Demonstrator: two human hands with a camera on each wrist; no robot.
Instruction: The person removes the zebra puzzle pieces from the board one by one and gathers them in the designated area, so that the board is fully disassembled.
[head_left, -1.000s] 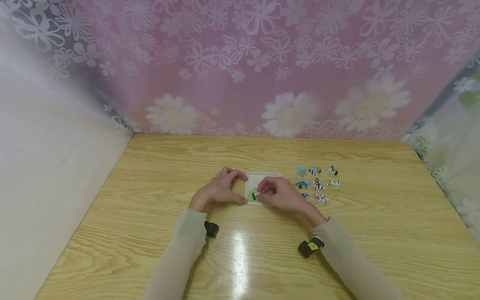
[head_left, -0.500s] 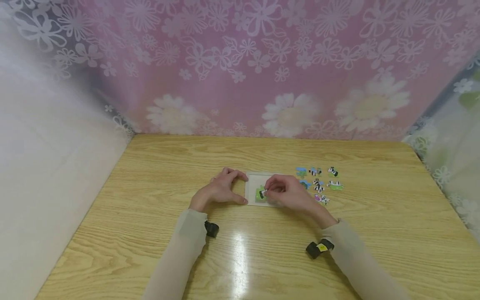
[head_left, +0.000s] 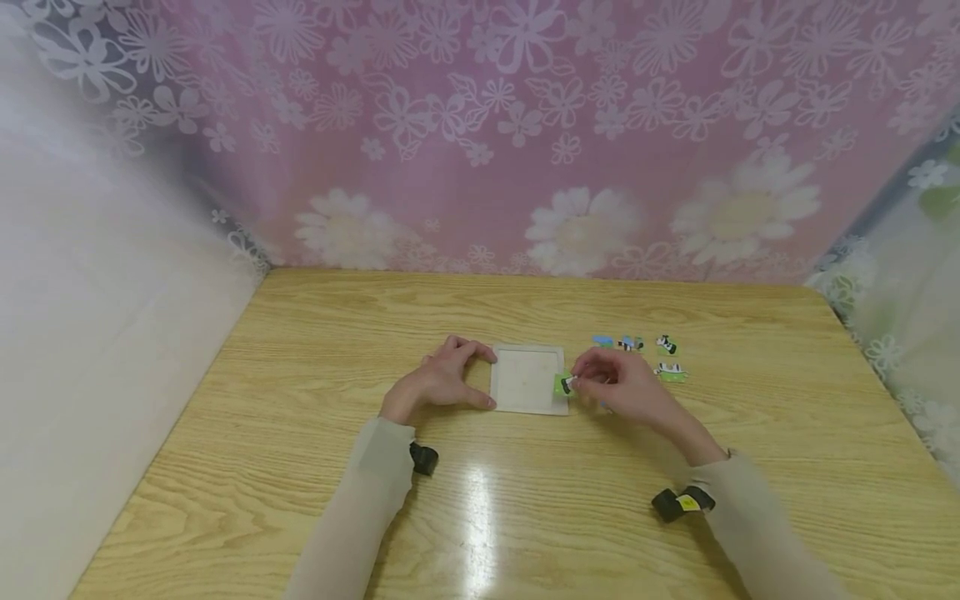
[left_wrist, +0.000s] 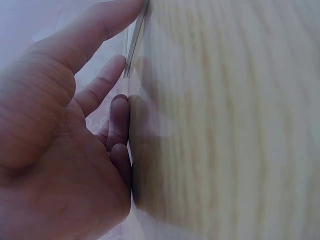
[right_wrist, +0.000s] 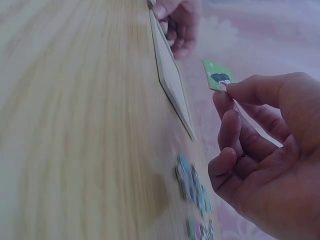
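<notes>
A small puzzle piece (head_left: 562,384), green with a black and white figure, is pinched between the thumb and forefinger of my right hand (head_left: 624,385). In the right wrist view the puzzle piece (right_wrist: 216,76) stands tilted, well above the table. It overlaps the right edge of a shallow whitish puzzle tray (head_left: 523,380) in the head view. The inside of the tray is bare. My left hand (head_left: 444,373) rests on the table to the left, thumb and forefinger spread, their tips touching the tray's left edge near its two corners. The left thumb (left_wrist: 95,32) is stretched out straight.
Right of the tray lie several loose puzzle pieces, among them a blue one (head_left: 602,341), a black and white one (head_left: 666,344) and a green-edged one (head_left: 671,372). My right hand hides others. A flowered curtain (head_left: 480,167) hangs behind the wooden table (head_left: 337,333).
My right hand has lifted the puzzle piece from the tray's lower left corner and carried it right, to the tray's right edge. The left hand has stayed put.
</notes>
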